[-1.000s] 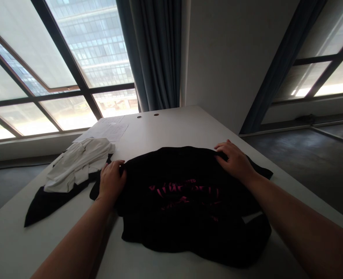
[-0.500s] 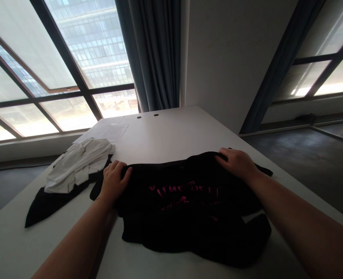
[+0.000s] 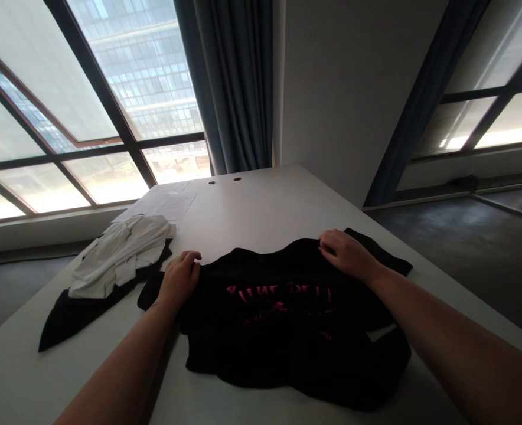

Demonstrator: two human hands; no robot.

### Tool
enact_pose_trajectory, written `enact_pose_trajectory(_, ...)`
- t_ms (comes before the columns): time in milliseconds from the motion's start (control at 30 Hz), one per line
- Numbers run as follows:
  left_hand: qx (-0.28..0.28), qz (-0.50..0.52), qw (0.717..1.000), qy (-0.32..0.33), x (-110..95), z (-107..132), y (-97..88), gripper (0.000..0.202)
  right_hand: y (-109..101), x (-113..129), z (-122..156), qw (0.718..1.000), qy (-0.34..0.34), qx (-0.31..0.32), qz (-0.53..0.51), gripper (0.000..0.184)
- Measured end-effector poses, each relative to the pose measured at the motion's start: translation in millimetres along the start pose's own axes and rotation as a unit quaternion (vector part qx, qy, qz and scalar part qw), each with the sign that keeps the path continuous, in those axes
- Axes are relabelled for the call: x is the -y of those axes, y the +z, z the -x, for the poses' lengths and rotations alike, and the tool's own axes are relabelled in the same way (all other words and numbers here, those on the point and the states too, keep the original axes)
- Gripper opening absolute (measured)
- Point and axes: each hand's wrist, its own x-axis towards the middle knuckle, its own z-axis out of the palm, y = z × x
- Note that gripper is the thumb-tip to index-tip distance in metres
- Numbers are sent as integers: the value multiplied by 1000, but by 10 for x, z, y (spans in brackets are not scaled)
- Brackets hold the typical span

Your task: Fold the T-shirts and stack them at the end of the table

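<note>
A black T-shirt (image 3: pixel 283 354) with pink lettering lies rumpled in front of me on the white table (image 3: pixel 270 206). At its upper left edge is my left hand (image 3: pixel 182 278), fingers bent and closed on the cloth. My right hand (image 3: pixel 344 252) grips the upper right edge, its fingertips pinching the fabric near the shoulder. Part of a sleeve (image 3: pixel 382 254) spreads out beyond the right hand. The lower part of the shirt is folded and creased, and its far layers are hidden.
To the left, a crumpled white garment (image 3: pixel 121 254) rests on a black cloth (image 3: pixel 72 316). Papers (image 3: pixel 172 203) lie at the table's far left, near two round cable holes (image 3: pixel 237 179). Behind the table stand windows, a blue curtain (image 3: pixel 238 88) and a wall (image 3: pixel 332 94).
The shirt's upper edge has sunk in the middle and now shows a dipped neckline. My right hand has shifted slightly left and down; my left hand has moved slightly right.
</note>
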Motion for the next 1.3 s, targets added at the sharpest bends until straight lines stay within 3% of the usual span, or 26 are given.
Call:
enact_pose_trajectory(133, 89, -3, 996, 20, -4, 5, 46, 21, 45, -39, 9, 999, -7, 37, -13, 11)
enact_pose_trajectory(233, 136, -24, 990, -4, -25, 2, 26, 24, 115, -105, 22, 999, 18, 29, -4, 24)
enact_pose_trajectory(433, 115, -77, 990, -13, -125, 24, -52, 27, 216, -232, 44, 998, 42, 16, 48, 29)
enact_pose_trajectory(567, 126, -137, 980, -74, -193, 53, -99, 27, 167, -270, 37, 994, 71, 35, 76, 25)
enact_pose_trajectory(633, 134, -139, 979, -63, -202, 55, -112, 23, 116, -270, 32, 992, 91, 56, 66, 30)
enact_pose_trajectory(767, 94, -123, 988, -4, -181, 41, -115, 16, -9, -216, 30, 991, 84, 92, -51, 43)
enact_pose_trajectory(900, 45, -102, 994, 8, -139, 25, -128, 13, -117, -128, 31, 989, 90, 64, -103, 46)
enact_pose_trajectory(1133, 3, -66, 997, 26, 7, 4, -173, 21, -84, -147, 55, 997, 72, 39, 0, 39)
enact_pose_trajectory(1300, -20, -77, 996, 26, 39, 15, -9, 36, 90, -270, 64, 992, 89, -13, 85, 37)
